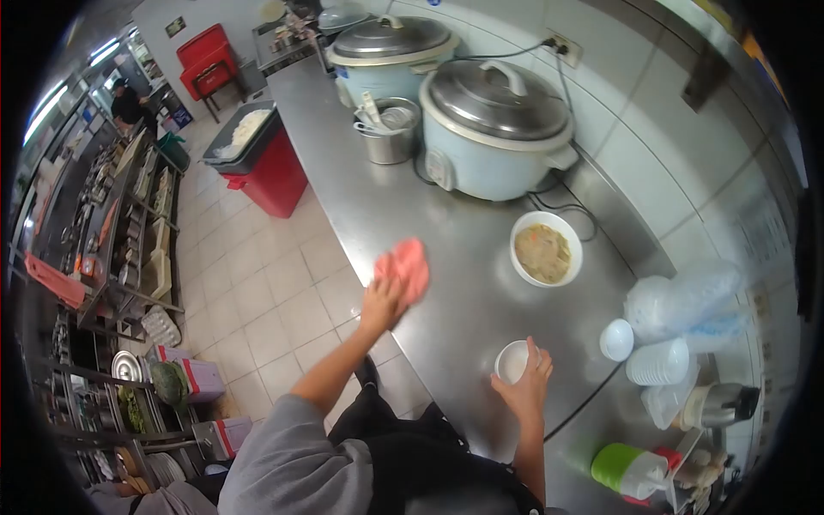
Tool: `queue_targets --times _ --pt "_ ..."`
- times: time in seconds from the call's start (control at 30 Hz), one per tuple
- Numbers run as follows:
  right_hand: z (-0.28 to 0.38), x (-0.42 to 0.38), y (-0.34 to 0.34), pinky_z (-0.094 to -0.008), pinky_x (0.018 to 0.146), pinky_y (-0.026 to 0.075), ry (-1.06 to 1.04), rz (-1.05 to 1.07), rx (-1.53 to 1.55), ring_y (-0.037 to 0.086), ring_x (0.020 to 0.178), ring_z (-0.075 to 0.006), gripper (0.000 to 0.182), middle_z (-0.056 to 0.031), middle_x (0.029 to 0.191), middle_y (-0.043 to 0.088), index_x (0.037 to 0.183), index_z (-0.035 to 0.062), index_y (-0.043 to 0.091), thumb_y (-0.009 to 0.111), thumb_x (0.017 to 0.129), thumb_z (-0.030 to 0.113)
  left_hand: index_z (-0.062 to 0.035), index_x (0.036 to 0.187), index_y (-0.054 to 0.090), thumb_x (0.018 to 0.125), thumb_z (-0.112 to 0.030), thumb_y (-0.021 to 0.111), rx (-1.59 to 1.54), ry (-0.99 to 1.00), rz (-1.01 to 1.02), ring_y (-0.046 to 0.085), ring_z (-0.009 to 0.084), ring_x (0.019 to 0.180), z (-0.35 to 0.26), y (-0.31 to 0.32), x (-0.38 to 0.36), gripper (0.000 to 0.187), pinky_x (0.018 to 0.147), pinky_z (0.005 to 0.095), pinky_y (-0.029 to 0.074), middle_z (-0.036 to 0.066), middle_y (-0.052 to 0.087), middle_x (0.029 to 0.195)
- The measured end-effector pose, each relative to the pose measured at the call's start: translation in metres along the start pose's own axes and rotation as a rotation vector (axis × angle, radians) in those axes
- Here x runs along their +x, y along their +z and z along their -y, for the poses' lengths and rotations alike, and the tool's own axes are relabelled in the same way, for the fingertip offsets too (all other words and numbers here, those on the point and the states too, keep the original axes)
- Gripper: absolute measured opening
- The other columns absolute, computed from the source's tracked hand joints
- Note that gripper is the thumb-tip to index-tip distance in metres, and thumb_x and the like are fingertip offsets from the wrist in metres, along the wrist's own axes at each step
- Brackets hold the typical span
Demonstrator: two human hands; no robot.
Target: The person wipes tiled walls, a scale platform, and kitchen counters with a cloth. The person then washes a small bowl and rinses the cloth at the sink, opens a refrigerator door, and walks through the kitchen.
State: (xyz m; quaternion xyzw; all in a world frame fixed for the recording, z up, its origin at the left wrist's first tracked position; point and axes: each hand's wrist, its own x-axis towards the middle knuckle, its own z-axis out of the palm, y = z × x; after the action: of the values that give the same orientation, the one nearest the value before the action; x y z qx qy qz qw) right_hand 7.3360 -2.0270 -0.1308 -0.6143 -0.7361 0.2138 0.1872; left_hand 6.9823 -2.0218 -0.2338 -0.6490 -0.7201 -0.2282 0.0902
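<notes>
Cloth [412,264], pink, lies near the edge of the surface [463,232] under the left grip [384,304], whose closure cannot be told; likely soft and light, best held bunched. Small white bowl [511,362], likely light and rigid, is held at its sides by the right grip [527,386]; the metal surface looks smooth; tiled floor [266,296] lies alongside.

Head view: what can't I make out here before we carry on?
All in the head view:
Left hand's palm: hidden by the back of the hand, over the pink cloth.
Right side of the small white bowl: covered by the right hand.
Inside of the nearer rice cooker: hidden by its lid.
Distant person's work: too small.
</notes>
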Motion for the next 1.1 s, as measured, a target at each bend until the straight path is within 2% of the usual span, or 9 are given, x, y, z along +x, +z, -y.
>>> queue_targets --times 0.07,0.13,0.37,0.57,0.7,0.87,0.97,1.03,1.1 --pt "0.04 0.011 0.018 -0.0518 0.097 0.04 -0.093 0.086 0.042 0.036 0.121 -0.0441 0.1 -0.0249 0.135 0.032 0.145 0.0121 0.032 0.082 0.06 0.027 -0.0185 0.124 0.057 0.068 -0.026 0.076 -0.102 0.033 0.032 0.051 0.0352 0.102 0.032 -0.022 -0.047 0.059 0.086 0.0468 0.045 0.015 0.053 0.123" --pt "0.089 0.031 0.042 -0.0516 0.097 0.04 -0.181 0.141 0.032 0.036 0.12 -0.044 0.101 -0.0249 0.133 0.032 0.145 0.0124 0.031 0.082 0.06 0.027 -0.017 0.123 0.058 0.069 -0.022 0.075 -0.156 -0.201 -0.001 0.052 0.0363 0.102 0.083 -0.025 -0.098 0.056 0.087 0.0462 0.045 0.016 0.053 0.123" --pt "0.277 0.096 0.166 -0.0511 0.098 0.039 -0.468 0.278 0.052 0.038 0.118 -0.0441 0.104 -0.0259 0.128 0.033 0.147 0.0139 0.029 0.083 0.06 0.032 -0.0068 0.095 0.061 0.076 -0.027 0.068 -0.038 -0.831 0.061 0.058 0.0371 0.084 0.265 -0.104 -0.246 0.029 0.072 0.0462 0.049 0.017 0.058 0.093" --pt "0.419 0.14 0.285 -0.0511 0.097 0.041 -0.62 0.356 0.029 0.04 0.116 -0.0458 0.104 -0.0276 0.125 0.036 0.146 0.0132 0.03 0.082 0.059 0.036 -0.0022 0.093 0.067 0.077 -0.031 0.07 0.017 -1.187 -0.403 0.058 0.0366 0.091 0.424 -0.14 -0.232 0.033 0.076 0.0427 0.049 0.02 0.058 0.1" --pt "0.485 0.176 0.346 -0.0512 0.095 0.041 -0.621 0.441 -0.027 0.042 0.113 -0.046 0.105 -0.0283 0.121 0.038 0.146 0.0119 0.031 0.082 0.058 0.036 -0.0011 0.091 0.068 0.077 -0.032 0.071 -0.038 -1.127 -0.556 0.059 0.0356 0.091 0.538 -0.187 -0.169 0.034 0.078 0.0414 0.049 0.017 0.06 0.098" --pt "0.564 0.234 0.45 -0.0508 0.096 0.04 -0.591 0.476 -0.085 0.043 0.111 -0.046 0.108 -0.0296 0.118 0.041 0.146 0.0101 0.03 0.083 0.057 0.04 0.0003 0.088 0.067 0.077 -0.033 0.064 -0.121 -1.248 -0.258 0.064 0.0376 0.078 0.67 -0.226 -0.159 0.035 0.07 0.0436 0.051 0.019 0.065 0.083" --pt "0.638 0.271 0.524 -0.0505 0.098 0.04 -0.625 0.561 -0.049 0.043 0.113 -0.047 0.109 -0.0305 0.119 0.04 0.147 0.0103 0.028 0.082 0.057 0.041 -0.0022 0.082 0.067 0.079 -0.036 0.059 -0.1 -1.412 -0.23 0.065 0.0323 0.066 0.731 -0.191 -0.231 0.035 0.061 0.0426 0.051 0.018 0.067 0.073" --pt "0.712 0.289 0.565 -0.0502 0.098 0.04 -0.676 0.629 -0.014 0.043 0.114 -0.0477 0.11 -0.031 0.121 0.04 0.147 0.0104 0.028 0.082 0.057 0.042 -0.0009 0.092 0.066 0.082 -0.042 0.052 -0.366 -1.704 0.03 0.066 0.0394 0.085 0.739 -0.177 -0.288 0.044 0.076 0.0482 0.052 0.025 0.067 0.086" --pt "0.801 0.303 0.602 -0.05 0.098 0.041 -0.798 0.781 0.033 0.042 0.116 -0.0488 0.11 -0.0312 0.123 0.04 0.148 0.0109 0.027 0.081 0.058 0.043 0.0004 0.104 0.064 0.089 -0.041 0.046 -0.056 -1.749 0.363 0.062 0.0378 0.101 0.703 -0.187 -0.3 0.048 0.087 0.0488 0.048 0.026 0.063 0.106"
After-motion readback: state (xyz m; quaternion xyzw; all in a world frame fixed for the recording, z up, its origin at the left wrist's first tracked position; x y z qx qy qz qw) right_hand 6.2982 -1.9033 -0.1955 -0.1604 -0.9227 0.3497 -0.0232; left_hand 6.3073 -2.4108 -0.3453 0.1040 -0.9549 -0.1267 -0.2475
